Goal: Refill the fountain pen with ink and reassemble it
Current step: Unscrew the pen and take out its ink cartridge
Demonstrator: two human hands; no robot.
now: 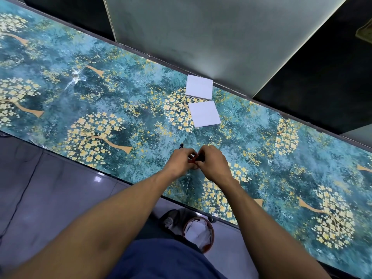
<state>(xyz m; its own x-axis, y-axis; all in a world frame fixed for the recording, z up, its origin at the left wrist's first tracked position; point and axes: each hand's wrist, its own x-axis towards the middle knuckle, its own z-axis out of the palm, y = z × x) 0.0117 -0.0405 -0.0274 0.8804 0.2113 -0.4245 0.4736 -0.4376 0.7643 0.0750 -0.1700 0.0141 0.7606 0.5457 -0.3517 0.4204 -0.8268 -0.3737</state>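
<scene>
The pen part (pixel 198 158) I'm working sits right between my two hands, a small dark piece pinched above the near half of the worktop (pixel 60 81) — most of it is hidden by fingers, so I can't say which section of the pen it is or whether any ink is in it yet. My left hand (pixel 181 161) comes in from the left and my right hand (pixel 213 163) from the right, fingertips meeting over the piece; both grips are narrow, curled tight round it, and a reddish bit shows at the point where they meet. As far as I can judge, the piece's long axis runs across from one hand to the other, so the coming move looks like a twist or push along that line, neither hand clearly nearer. Just beyond my left knuckles a second dark, slim pen piece (pixel 181 146) lies on the surface, its axis pointing away from me; my left hand is the nearer one to fetch it. Farther back lie two white paper squares (pixel 204 113), one behind the other, near the far edge. The worktop is covered in a teal print with yellow blossom trees. Behind it stands a pale panel (pixel 201 37) between dark gaps; below, by my legs, a bin (pixel 199 232) with crumpled paper sits on a grey tiled floor (pixel 50 188).
</scene>
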